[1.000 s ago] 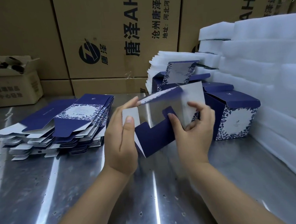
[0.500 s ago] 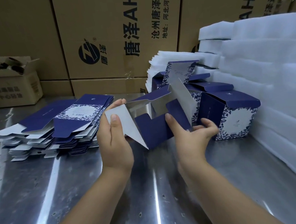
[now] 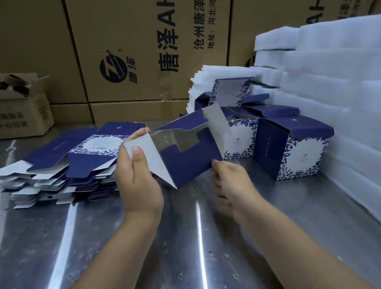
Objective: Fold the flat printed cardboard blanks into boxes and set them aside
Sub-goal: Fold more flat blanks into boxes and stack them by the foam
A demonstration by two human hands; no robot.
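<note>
Fingers of my left hand (image 3: 139, 180) grip one half-folded box (image 3: 187, 166) above the tabletop (image 3: 196, 249). The thumb is pressed on a white flap and the other fingers are curled behind the top edge. The thumb tip of my right hand (image 3: 234, 186) touches the box's lower blue corner. The rest of that hand is blurred, so I cannot tell whether it grips.

Left of my fingers lies one fanned stack of flat blanks (image 3: 69, 161), too many to count. Just beyond and to the right of my fingers, three folded boxes (image 3: 298, 151) are plainly visible, close together with their lid flaps raised. The held box partly hides the middle one.

White foam sheets (image 3: 345, 104) are piled behind and to the right of the folded boxes. Large brown cartons (image 3: 150, 42) wall off the far side, and one small open carton (image 3: 12, 111) sits at far left.
</note>
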